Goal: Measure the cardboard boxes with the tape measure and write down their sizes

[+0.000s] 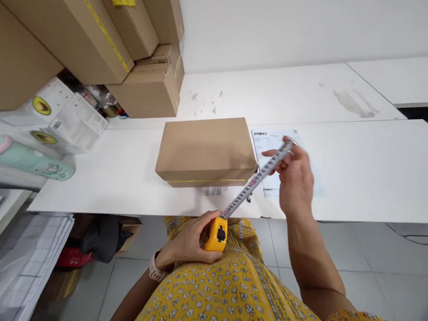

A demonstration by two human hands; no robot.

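Observation:
A yellow tape measure [214, 237] is in my left hand [191, 236], with the fingers wrapped around its case just in front of the table edge. Its silver blade [251, 184] is pulled out slantwise up to the right. My right hand [295, 176] pinches the free end of the blade, above a printed sheet [270, 186] marked PONY. Left of the blade, a closed brown cardboard box [205, 147] lies on the white table [357, 169]. The blade passes in front of the box's right corner; whether they touch I cannot tell.
Several stacked cardboard boxes [145, 91] stand at the back left. White cartons with avocado pictures [65, 116] and a mint-green bottle [36, 159] are at the table's left. Below left is a shelf with papers [30, 259]. A black cable [418, 238] hangs beneath the right edge.

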